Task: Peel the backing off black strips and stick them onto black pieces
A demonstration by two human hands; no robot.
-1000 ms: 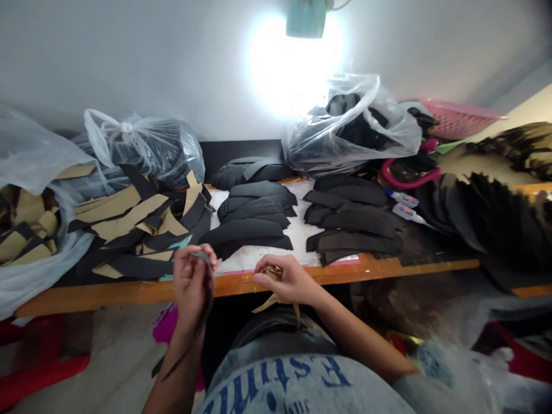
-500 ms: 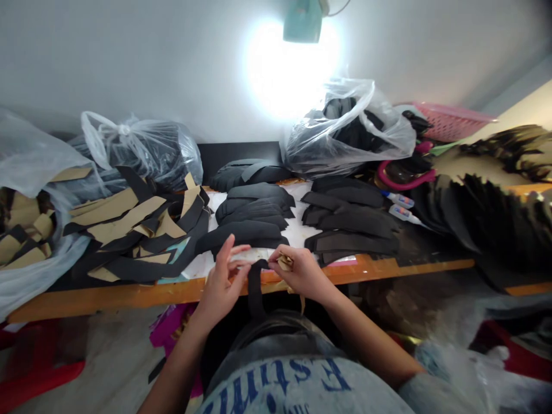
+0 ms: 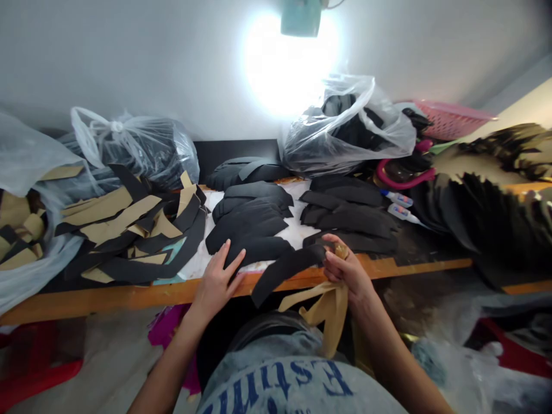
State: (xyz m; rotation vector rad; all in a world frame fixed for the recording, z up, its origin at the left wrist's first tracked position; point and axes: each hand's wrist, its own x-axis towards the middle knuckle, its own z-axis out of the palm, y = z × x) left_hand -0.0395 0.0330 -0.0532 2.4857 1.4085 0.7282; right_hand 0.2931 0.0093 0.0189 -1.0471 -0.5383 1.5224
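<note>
My left hand lies with fingers spread on the near end of a fanned row of black curved strips. Closed in front of my chest, my right hand holds a black strip by one end, its other end hanging over the table edge. Several tan paper strips dangle from the same hand, bunched in the fingers. A second group of black strips lies right of the row, just beyond my right hand.
Tan-backed black strips are heaped at left beside a plastic bag. Another bag and a pink basket stand at the back right. Two small glue bottles lie near black pieces. A wooden edge borders the table.
My right hand has moved right with the black strip and tan papers, which now hang in full view. My left hand has come off the strip and down onto the row.
</note>
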